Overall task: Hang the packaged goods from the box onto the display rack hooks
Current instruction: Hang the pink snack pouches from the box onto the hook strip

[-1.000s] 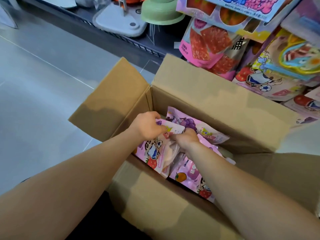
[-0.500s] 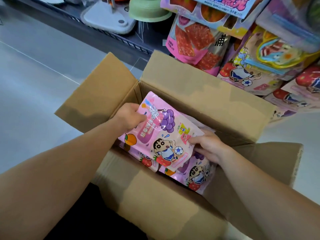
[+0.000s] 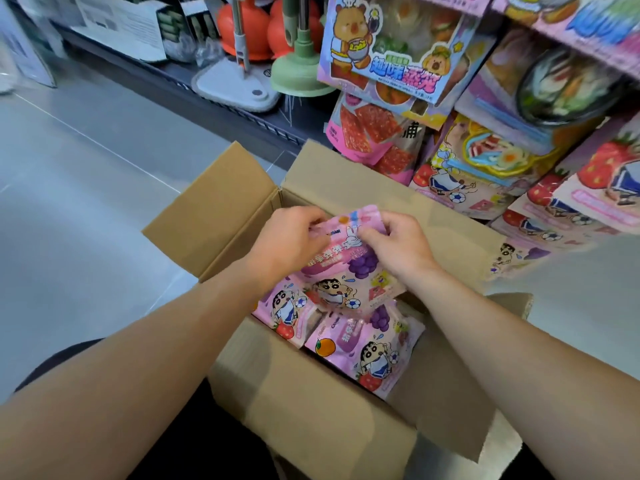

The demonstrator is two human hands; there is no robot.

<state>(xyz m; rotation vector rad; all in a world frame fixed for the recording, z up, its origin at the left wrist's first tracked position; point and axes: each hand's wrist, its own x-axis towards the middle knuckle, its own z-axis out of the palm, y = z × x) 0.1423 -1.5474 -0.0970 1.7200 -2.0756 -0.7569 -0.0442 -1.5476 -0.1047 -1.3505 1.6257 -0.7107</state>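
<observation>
The hanging bear-printed packet (image 3: 394, 46) reads "超味蒸笼"; the jerky pouch (image 3: 374, 140) shows "脯".

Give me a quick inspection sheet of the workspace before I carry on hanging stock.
Surface: grey tiled floor; open cardboard box stands on it.
Job's things: pink snack packet lifted above the box; more pink packets lie inside.
Clutter: mop and green plunger on the low shelf.
Grippers: left hand and right hand both pinch the packet's top edge.
Cables: nothing seen.
Surroundings: display rack packets hang at right.
</observation>
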